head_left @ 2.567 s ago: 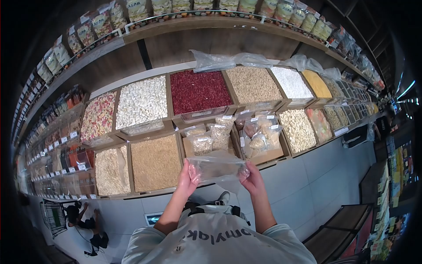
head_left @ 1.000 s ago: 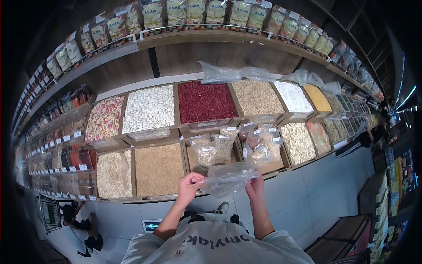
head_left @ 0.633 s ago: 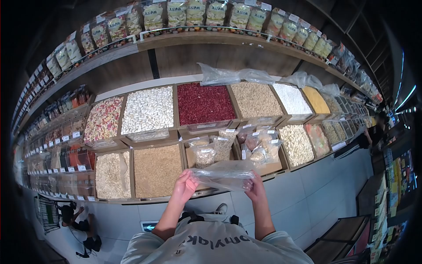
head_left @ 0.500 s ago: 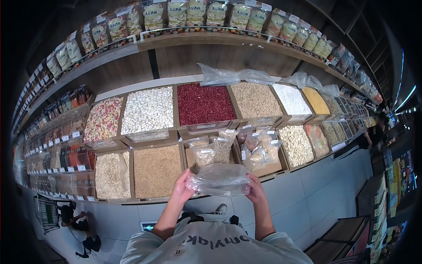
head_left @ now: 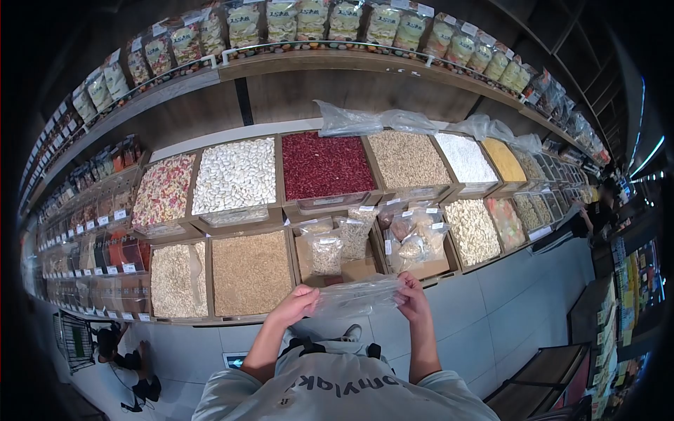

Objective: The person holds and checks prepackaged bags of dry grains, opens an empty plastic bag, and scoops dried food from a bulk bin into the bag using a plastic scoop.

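A clear plastic bag is stretched sideways in front of my body, its two ends in my hands. My left hand grips one end with the fingers curled closed. At the other end, my right hand pinches the plastic. The bag looks flat, with nothing visible inside. Just beyond it stands a bin with several labelled bags of grain. Beside that, another bin holds packed clear bags with pale and brown contents.
Bins of dark red beans, white beans and brown grain fill the sloped display. Packaged goods line the shelf above. A crouching person is at lower left near a shopping cart; another person stands far right.
The bag has come down slightly toward my body and is pulled into a narrower, flatter strip. My left hand has lowered and my right hand has risen slightly.
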{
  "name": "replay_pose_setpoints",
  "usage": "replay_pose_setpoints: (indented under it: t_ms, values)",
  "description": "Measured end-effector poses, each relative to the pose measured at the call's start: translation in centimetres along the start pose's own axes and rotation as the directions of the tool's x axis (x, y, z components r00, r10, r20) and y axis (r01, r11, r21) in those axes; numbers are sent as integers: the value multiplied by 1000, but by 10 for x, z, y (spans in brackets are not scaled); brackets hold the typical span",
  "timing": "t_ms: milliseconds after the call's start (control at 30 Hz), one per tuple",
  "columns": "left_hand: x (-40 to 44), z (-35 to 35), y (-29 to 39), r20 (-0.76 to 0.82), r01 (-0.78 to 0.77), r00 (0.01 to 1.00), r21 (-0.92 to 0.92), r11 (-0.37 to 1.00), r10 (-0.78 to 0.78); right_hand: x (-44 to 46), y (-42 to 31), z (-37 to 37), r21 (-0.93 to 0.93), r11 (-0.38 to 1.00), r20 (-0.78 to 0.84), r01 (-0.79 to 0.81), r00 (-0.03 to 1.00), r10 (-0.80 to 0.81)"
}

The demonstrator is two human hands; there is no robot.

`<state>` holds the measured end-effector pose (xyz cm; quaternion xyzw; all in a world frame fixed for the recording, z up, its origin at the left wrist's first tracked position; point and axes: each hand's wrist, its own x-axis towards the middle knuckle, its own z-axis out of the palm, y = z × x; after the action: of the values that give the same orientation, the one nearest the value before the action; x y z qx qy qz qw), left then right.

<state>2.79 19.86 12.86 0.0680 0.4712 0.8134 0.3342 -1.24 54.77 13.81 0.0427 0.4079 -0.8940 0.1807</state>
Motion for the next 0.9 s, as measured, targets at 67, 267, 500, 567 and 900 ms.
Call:
replay_pose_setpoints:
  t_ms: [67, 267, 500, 567, 900]
  values:
    - [-1, 2, -6, -130, -176, 982, -364, 914, 138, -8, -7, 11, -92, 996, 16, -15, 1000, 16]
    - [-3, 54, 45, -436, -290, 898, -677, 677, -52, -18, -8, 14, -156, 966, 189, -208, 953, 236]
    - [6, -5, 8, 26, -119, 981, -703, 701, 193, -14, 8, -16, -192, 941, 443, -280, 831, 338]
    - [-3, -3, 17, -139, -46, 990, -301, 952, 4, -15, 11, -15, -72, 972, 415, -222, 880, 231]
    - [5, 43, 36, -268, -17, 931, 646, 763, 247, -2, 8, -6, 529, 848, 171, -31, 983, -71]
